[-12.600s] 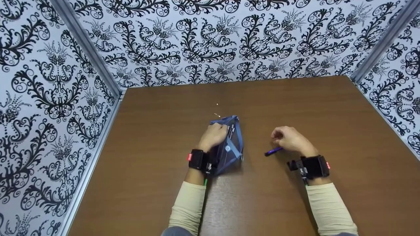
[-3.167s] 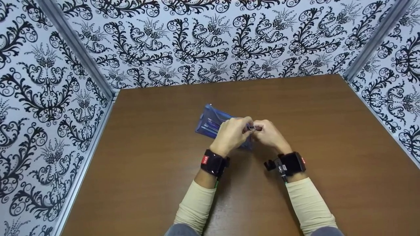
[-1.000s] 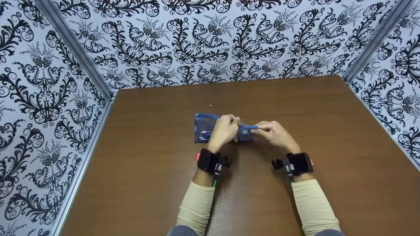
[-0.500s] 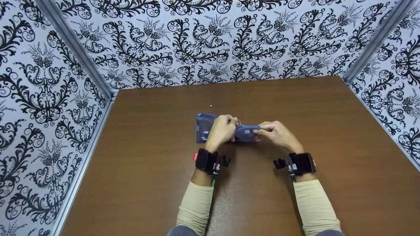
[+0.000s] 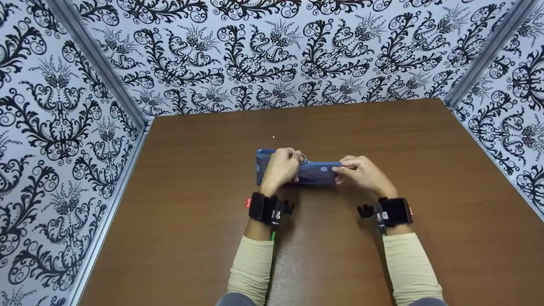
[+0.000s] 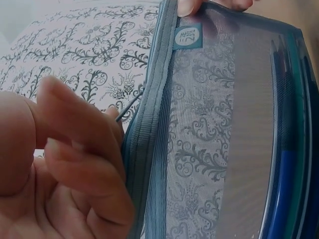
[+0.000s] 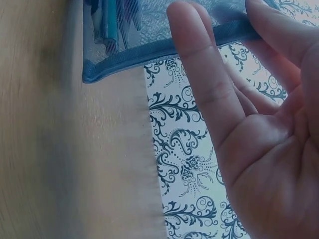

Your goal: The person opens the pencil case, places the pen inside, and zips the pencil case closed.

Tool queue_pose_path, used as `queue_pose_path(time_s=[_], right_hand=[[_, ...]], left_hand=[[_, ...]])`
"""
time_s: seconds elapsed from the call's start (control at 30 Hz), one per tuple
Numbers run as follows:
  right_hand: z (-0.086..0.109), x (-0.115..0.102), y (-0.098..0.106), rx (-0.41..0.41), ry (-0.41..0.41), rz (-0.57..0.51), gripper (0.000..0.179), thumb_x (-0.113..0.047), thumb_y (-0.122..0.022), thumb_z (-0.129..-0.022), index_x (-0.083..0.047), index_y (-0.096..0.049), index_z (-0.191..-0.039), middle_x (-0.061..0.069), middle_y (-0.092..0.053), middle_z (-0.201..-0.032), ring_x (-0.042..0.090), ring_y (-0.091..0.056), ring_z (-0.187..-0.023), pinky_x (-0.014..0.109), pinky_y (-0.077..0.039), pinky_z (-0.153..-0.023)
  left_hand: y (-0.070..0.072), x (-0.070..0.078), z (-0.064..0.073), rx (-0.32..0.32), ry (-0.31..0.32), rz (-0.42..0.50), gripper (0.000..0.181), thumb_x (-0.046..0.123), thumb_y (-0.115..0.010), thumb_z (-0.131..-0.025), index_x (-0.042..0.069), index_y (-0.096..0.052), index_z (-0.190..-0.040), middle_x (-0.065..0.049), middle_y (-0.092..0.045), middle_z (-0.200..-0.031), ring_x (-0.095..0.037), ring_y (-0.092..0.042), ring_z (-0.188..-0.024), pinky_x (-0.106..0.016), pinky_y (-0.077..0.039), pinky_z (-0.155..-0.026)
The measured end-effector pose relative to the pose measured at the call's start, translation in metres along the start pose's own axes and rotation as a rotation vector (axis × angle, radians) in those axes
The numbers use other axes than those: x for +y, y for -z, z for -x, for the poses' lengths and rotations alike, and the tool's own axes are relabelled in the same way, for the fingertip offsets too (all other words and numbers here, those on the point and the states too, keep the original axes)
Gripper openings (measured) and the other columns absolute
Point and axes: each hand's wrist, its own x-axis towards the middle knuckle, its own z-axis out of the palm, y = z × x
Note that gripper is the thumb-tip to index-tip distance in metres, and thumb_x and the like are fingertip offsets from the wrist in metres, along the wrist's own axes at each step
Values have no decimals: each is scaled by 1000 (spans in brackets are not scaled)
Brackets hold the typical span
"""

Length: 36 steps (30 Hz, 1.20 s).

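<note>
A blue mesh pencil case [image 5: 316,175] stands on its long edge over the table, zipper edge up. Through its mesh, several pens [image 6: 285,184] show along the bottom in the left wrist view. My left hand [image 5: 280,168] pinches the zipper pull at the top edge, its fingers curled; a thin ring [image 5: 304,158] sticks out beside it. The pull itself is hidden by the fingers. At the right end, my right hand [image 5: 361,173] pinches the case's top corner between thumb and fingers, close to a round-logo label [image 6: 188,36]. To the right of the left hand the zipper edge looks joined.
The brown wooden table [image 5: 204,229] extends around the hands. Patterned black-and-white panels [image 5: 263,51] stand behind it and at both sides. A tiny bright spot [image 5: 273,137] lies beyond the case. Each wrist wears a black camera strap [image 5: 395,211].
Over the last second my left hand slides left along the zipper and my right hand shifts slightly right. Earlier a purple pen lay by my right hand and the case was turned lengthwise.
</note>
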Motion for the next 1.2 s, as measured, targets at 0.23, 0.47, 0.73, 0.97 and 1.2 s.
queue_pose_path(time_s=[0.23,0.47,0.73,0.97,1.2], right_hand=[[2,2,3,23,-17,13,21,-21,-69,-93,-2,-77,-89,15,-61,-94,23,-71,-72,32,-58,-70],[2,4,5,-6,-11,40,26,-28,-68,-94,-5,-76,-87,14,-63,-89,25,-72,-71,27,-53,-72],[6,6,12,32,-41,47,27,-25,-67,-95,0,-75,-90,16,-64,-91,25,-73,-72,23,-51,-77],[11,-9,12,18,-59,44,26,-16,-64,-97,8,-72,-93,26,-63,-95,36,-72,-77,34,-56,-76],[20,-28,18,35,-48,68,26,-15,-62,-97,9,-72,-94,26,-63,-94,35,-72,-76,26,-56,-68]], left_hand=[[6,-3,1,15,-7,-25,29,24,-48,-103,10,-66,-86,-1,-55,-53,-36,-66,-55,-24,-39,-43],[11,-5,0,3,7,-12,29,25,-48,-103,9,-67,-88,-1,-57,-54,-33,-66,-53,-25,-42,-45],[20,-8,1,59,23,-21,29,24,-48,-103,7,-66,-87,0,-54,-50,-12,-54,-38,-24,-43,-44],[24,-10,0,44,18,8,28,20,-48,-103,5,-66,-88,-1,-55,-51,-15,-57,-40,-24,-44,-43],[37,-15,1,76,61,-8,27,21,-48,-103,5,-66,-91,0,-57,-54,-35,-67,-55,-22,-42,-45]])
